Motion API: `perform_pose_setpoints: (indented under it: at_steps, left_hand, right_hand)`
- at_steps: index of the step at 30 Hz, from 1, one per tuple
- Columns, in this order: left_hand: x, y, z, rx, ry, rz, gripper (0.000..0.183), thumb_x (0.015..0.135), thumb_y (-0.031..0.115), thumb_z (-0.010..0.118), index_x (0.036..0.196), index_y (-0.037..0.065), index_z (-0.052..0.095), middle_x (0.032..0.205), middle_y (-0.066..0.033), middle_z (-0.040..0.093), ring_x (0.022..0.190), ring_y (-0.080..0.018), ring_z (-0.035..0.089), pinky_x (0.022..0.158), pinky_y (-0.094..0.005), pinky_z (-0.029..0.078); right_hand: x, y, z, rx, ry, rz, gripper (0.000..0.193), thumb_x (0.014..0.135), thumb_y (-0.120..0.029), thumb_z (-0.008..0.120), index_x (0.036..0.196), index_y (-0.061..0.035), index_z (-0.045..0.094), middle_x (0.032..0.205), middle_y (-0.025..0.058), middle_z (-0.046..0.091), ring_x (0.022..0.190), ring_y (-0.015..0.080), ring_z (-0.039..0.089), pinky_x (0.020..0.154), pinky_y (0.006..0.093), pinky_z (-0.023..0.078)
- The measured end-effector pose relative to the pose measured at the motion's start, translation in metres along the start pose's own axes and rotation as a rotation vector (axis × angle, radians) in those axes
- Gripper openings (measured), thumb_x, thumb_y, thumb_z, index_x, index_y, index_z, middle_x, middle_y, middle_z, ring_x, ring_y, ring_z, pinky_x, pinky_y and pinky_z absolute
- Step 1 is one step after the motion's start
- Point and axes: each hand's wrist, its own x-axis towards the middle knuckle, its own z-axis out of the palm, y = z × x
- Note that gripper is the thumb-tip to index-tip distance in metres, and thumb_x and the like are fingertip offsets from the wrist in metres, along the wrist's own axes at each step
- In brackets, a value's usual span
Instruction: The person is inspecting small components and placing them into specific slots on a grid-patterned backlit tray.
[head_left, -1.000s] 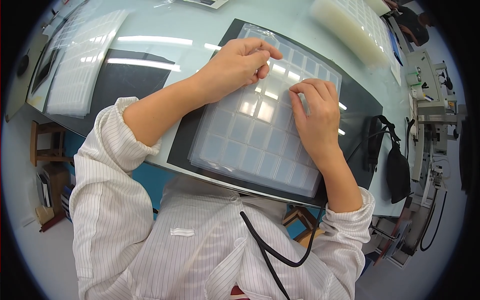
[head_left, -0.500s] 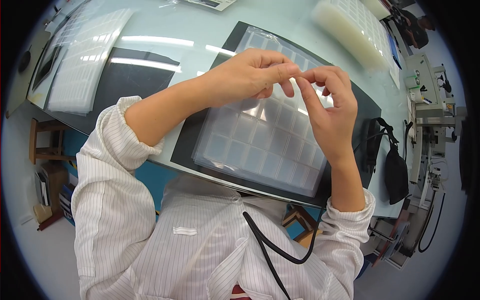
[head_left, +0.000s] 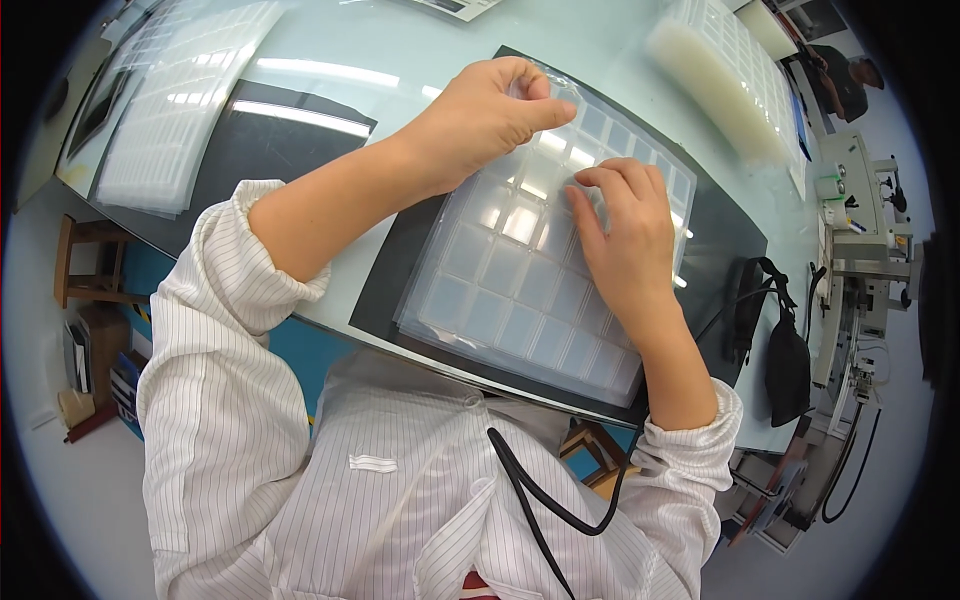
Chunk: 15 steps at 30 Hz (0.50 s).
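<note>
A stack of clear plastic sheets with rows of square pockets [head_left: 535,285] lies on a black mat [head_left: 375,295] in front of me. My left hand [head_left: 490,120] is over the stack's far left part, thumb and fingers curled together. Whatever it may pinch is too thin to make out. Lower and to the right, my right hand [head_left: 630,235] hovers over the pockets, with the tips of thumb and forefinger close together. Anything between those tips cannot be made out either.
Another pile of pocketed sheets [head_left: 185,120] stands at the left beside a dark panel [head_left: 265,150]. A thick pile of translucent sheets [head_left: 715,85] sits at the far right. A black pouch with a strap [head_left: 788,365] hangs at the right edge. One person [head_left: 845,85] is in the background.
My hands, which met at their fingertips above the sheets, have parted. The left moved away from me and leftward; the right came lower over the pockets.
</note>
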Motion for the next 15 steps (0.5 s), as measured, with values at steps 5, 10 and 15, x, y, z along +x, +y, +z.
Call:
perform_pose_setpoints:
  at_steps: [5, 10, 15]
  left_hand:
    - [-0.0006, 0.0014, 0.0036, -0.05, 0.015, -0.041, 0.026, 0.092, 0.031, 0.075, 0.082, 0.014, 0.057, 0.07, 0.0087, 0.045, 0.061, -0.0021, 0.035, 0.053, -0.0199, 0.027]
    - [-0.0045, 0.0095, 0.0067, -0.079, -0.001, -0.125, 0.028, 0.094, 0.034, 0.072, 0.086, 0.011, 0.061, 0.069, 0.0076, 0.044, 0.06, -0.0025, 0.035, 0.052, -0.0199, 0.027]
    - [-0.0008, 0.0004, 0.0058, -0.126, 0.013, -0.083, 0.027, 0.095, 0.033, 0.072, 0.09, 0.009, 0.06, 0.072, 0.0061, 0.047, 0.061, -0.0027, 0.037, 0.053, -0.0197, 0.028]
  right_hand:
    - [0.0004, -0.0013, 0.0011, -0.007, 0.051, -0.001, 0.01, 0.083, -0.004, 0.074, 0.091, -0.0013, 0.068, 0.098, 0.0092, 0.065, 0.094, 0.0293, 0.059, 0.081, 0.0389, 0.049]
    - [-0.0023, 0.002, 0.0013, -0.008, 0.021, -0.019, 0.011, 0.083, -0.004, 0.074, 0.093, -0.0015, 0.069, 0.099, 0.0097, 0.066, 0.096, 0.0292, 0.059, 0.082, 0.0386, 0.049]
    - [-0.0026, -0.0002, 0.0016, -0.036, 0.058, -0.01, 0.012, 0.083, -0.003, 0.073, 0.094, -0.002, 0.07, 0.1, 0.0097, 0.066, 0.097, 0.0291, 0.059, 0.083, 0.0388, 0.049]
